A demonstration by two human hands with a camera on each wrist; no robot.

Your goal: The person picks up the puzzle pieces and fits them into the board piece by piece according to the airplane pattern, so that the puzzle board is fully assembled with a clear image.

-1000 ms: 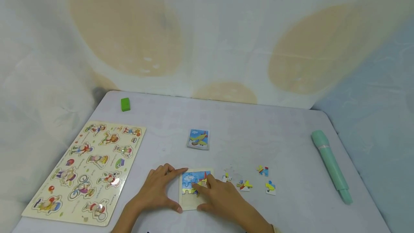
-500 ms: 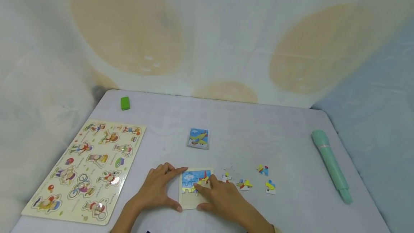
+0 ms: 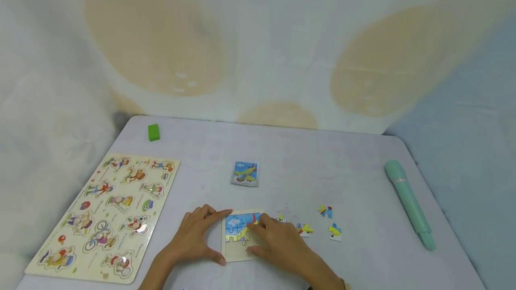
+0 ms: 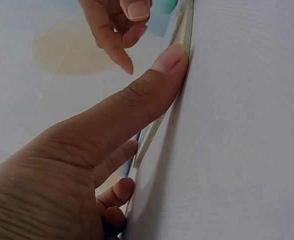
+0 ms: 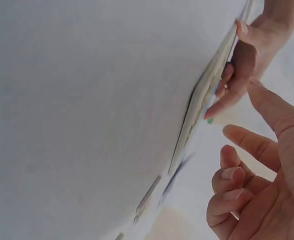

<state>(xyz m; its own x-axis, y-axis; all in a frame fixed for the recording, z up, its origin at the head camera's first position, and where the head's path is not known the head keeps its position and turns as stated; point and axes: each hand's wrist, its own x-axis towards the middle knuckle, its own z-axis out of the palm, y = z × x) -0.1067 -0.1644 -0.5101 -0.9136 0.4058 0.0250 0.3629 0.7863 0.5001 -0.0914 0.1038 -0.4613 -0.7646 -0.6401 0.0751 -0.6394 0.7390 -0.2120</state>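
Note:
A small wooden jigsaw tray (image 3: 237,255) lies on the table in the head view, its upper part filled with joined blue and yellow puzzle pieces (image 3: 234,226). My left hand (image 3: 192,237) spans the tray's left side, index fingertip at the top corner and thumb at the bottom one. In the left wrist view the thumb (image 4: 137,97) presses on the tray's edge. My right hand (image 3: 284,246) hovers over the tray's right side and hides part of it. Seen from the right wrist, its index and thumb are extended, the other fingers loosely curled, with nothing between them.
Right of the tray lie loose jigsaw pieces, among them a yellow-and-white one (image 3: 335,232) and a red-and-blue one (image 3: 328,212). A small airplane picture (image 3: 245,174) is behind the tray. A peg puzzle board (image 3: 133,214), green block (image 3: 153,132) and mint-green wand-shaped object (image 3: 410,205) lie farther out.
My right hand has lifted slightly and shifted off the yellow piece in the middle of the tray, showing more of it. The left hand stays at the tray's side.

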